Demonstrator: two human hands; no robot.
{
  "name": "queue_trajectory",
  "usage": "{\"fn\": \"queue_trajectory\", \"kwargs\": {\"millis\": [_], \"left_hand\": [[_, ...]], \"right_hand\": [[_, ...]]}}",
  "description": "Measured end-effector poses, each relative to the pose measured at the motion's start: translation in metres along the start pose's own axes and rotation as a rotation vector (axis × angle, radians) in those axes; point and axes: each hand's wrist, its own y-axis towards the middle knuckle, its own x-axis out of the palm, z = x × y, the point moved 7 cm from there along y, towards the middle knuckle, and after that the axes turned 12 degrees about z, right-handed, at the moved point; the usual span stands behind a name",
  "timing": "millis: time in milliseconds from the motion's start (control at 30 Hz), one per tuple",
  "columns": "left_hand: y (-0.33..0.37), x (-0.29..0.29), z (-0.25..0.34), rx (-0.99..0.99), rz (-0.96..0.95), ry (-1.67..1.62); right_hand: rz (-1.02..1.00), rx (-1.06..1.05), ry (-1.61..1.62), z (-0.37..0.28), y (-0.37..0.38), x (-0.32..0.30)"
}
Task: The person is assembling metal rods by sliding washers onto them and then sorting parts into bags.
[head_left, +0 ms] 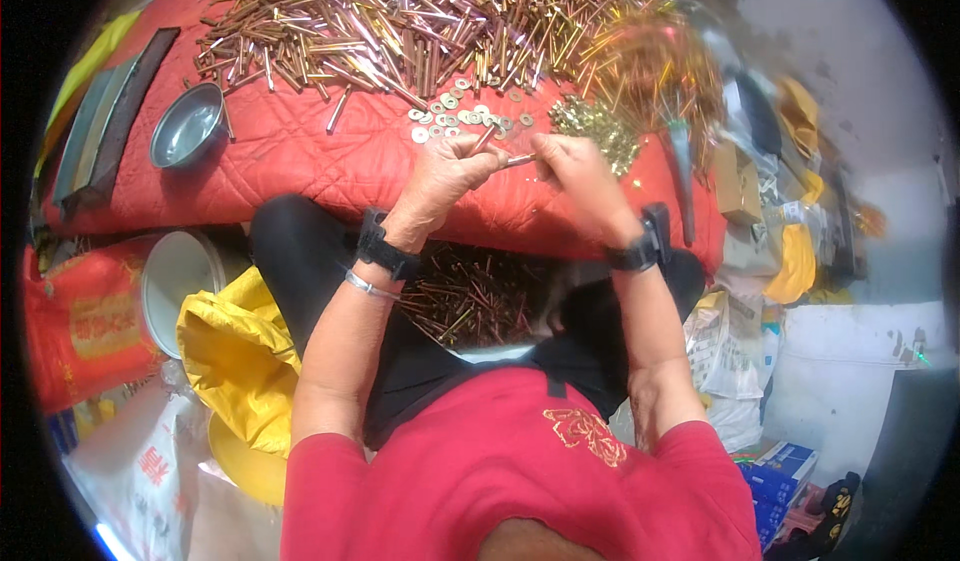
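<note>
My left hand [440,189] is closed round thin metal rods; one rod [484,140] sticks up past the fingers, and another rod [520,160] points right. My right hand [588,183] is closed, its fingertips at that second rod's end. Motion smears it, and what it pinches is hidden. Just beyond my hands lie several flat washers [420,135] on a red quilted cover [310,176]. A heap of small brass-coloured nuts [597,131] sits beside them, past my right hand.
A big pile of metal rods [400,26] covers the far side. On the left stands a metal bowl [187,127]. More rods [470,296] lie low between my knees. A white bucket [180,286] and yellow bag [240,346] are at left; a cardboard box [737,183] is at right.
</note>
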Motion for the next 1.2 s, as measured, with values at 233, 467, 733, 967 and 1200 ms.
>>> {"fn": "queue_trajectory", "kwargs": {"millis": [233, 467, 733, 967, 1200], "left_hand": [[0.006, -0.005, -0.009, -0.132, 0.049, -0.100], [0.007, -0.006, -0.019, -0.161, 0.056, -0.081], [0.007, -0.004, -0.020, -0.177, 0.057, -0.118], [0.005, -0.007, -0.015, -0.185, 0.044, -0.139], [0.003, -0.005, -0.013, -0.189, 0.042, -0.182]], "right_hand": [[0.210, -0.341, -0.026, -0.021, -0.002, -0.001], [0.259, -0.160, 0.047, -0.012, 0.000, 0.004], [0.246, -0.185, -0.090, -0.016, -0.001, 0.001], [0.259, -0.192, 0.013, -0.020, -0.005, 0.005], [0.281, -0.241, -0.066, -0.026, -0.007, 0.006]]}}
